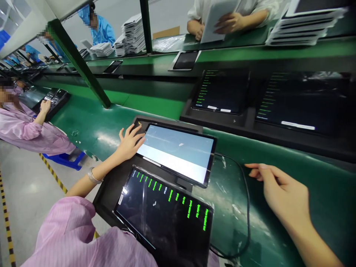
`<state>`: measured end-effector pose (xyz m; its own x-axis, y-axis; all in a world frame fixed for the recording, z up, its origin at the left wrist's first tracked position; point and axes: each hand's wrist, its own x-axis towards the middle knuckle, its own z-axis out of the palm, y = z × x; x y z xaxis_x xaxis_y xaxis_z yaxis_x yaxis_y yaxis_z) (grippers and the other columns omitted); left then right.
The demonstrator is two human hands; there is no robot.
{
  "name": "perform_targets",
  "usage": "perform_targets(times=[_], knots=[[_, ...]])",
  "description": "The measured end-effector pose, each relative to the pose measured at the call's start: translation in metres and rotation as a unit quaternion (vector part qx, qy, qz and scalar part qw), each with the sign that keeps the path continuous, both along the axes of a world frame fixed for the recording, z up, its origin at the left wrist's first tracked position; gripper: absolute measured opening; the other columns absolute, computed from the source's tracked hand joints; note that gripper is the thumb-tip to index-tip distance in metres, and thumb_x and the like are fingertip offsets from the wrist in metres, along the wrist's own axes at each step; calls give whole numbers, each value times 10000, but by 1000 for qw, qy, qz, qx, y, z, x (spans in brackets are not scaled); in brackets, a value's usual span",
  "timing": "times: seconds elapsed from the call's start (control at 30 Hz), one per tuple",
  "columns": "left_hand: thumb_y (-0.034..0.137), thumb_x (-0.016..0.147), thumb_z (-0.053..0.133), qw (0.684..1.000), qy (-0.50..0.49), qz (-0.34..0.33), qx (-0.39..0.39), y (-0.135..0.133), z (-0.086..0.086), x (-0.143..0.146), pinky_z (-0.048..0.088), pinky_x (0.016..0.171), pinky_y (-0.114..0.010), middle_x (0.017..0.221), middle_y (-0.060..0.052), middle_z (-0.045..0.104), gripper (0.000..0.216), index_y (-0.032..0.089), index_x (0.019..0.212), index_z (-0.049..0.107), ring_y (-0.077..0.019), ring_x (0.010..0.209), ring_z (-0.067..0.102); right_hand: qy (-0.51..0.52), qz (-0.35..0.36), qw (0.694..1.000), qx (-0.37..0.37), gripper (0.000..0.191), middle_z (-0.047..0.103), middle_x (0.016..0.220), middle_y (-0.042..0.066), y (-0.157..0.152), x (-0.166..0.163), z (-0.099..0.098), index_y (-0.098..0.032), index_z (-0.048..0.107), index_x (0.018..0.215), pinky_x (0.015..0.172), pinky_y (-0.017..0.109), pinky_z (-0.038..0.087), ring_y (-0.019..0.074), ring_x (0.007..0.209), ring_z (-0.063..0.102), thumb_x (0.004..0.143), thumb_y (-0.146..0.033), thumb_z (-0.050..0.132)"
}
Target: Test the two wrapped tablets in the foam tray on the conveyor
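Note:
My left hand [130, 142] rests with fingers spread on the left edge of a tablet with a pale lit screen [178, 152], which lies tilted on a black tray [111, 185]. A second tablet [164, 211] with green text on a dark screen lies on the same tray, nearer to me. My right hand [280, 193] hovers open over the green belt [278, 155] to the right, holding nothing. A black cable [246, 207] curves across the belt between the tablets and my right hand.
Two more dark tablets [222, 92] [300, 102] with green text sit in trays beyond. A green post [80, 63] slants up at left. A person in pink [25, 126] works at left; another across the line holds a white tablet [219, 15]. Stacks of trays [303, 26] stand behind.

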<state>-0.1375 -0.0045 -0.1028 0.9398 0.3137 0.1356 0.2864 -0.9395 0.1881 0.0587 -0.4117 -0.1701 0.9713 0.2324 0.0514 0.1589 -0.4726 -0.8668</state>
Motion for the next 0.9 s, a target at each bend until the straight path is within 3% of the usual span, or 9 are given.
perform_targets(times=[0.13, 0.2, 0.4, 0.53, 0.7, 0.9], knots=[[446, 1113, 395, 997, 28, -71, -8, -14, 4, -2, 34, 1251, -664, 1699, 6, 287, 414, 385, 1504, 515, -288, 1594, 121, 1, 7, 1000, 9, 494, 724, 953, 58, -2, 2, -5, -205, 689, 762, 836, 386, 461, 242, 816, 621, 886, -657, 534], [440, 1118, 362, 997, 9, -61, -36, -14, 6, -3, 58, 1258, -634, 1707, 9, 266, 437, 395, 1544, 448, -268, 1594, 132, 2, 7, 1000, 9, 494, 719, 938, 56, -3, 2, -7, -206, 713, 804, 826, 385, 456, 242, 810, 619, 890, -660, 536], [400, 1112, 371, 991, -49, 25, -123, 8, 5, -5, 101, 1257, -567, 1587, -39, 482, 392, 327, 1489, 447, -231, 1515, 348, 2, 9, 1000, 2, 491, 716, 934, 51, -3, 2, -5, -210, 718, 809, 827, 381, 448, 244, 829, 620, 889, -655, 528], [400, 1114, 385, 983, -17, 17, -180, 15, 3, -9, 34, 1257, -577, 1442, -30, 625, 407, 347, 1518, 379, -215, 1404, 502, 9, 8, 1000, -4, 501, 721, 943, 50, -2, 2, -3, -211, 700, 776, 804, 378, 442, 243, 820, 617, 878, -666, 517], [426, 1124, 379, 982, 31, -66, -173, 11, 8, -13, -34, 1272, -539, 1568, 5, 509, 422, 418, 1544, 350, -207, 1459, 439, 16, 1, 1000, -14, 503, 725, 965, 46, -4, 2, -5, -212, 711, 805, 761, 374, 425, 244, 816, 613, 877, -670, 516], [448, 1119, 387, 984, 42, -78, -153, 7, 10, -16, -86, 1281, -526, 1592, -7, 478, 440, 408, 1555, 339, -212, 1476, 416, 10, 5, 1000, 0, 498, 722, 940, 51, -2, 0, -2, -210, 699, 770, 827, 375, 441, 247, 839, 626, 876, -666, 528]])
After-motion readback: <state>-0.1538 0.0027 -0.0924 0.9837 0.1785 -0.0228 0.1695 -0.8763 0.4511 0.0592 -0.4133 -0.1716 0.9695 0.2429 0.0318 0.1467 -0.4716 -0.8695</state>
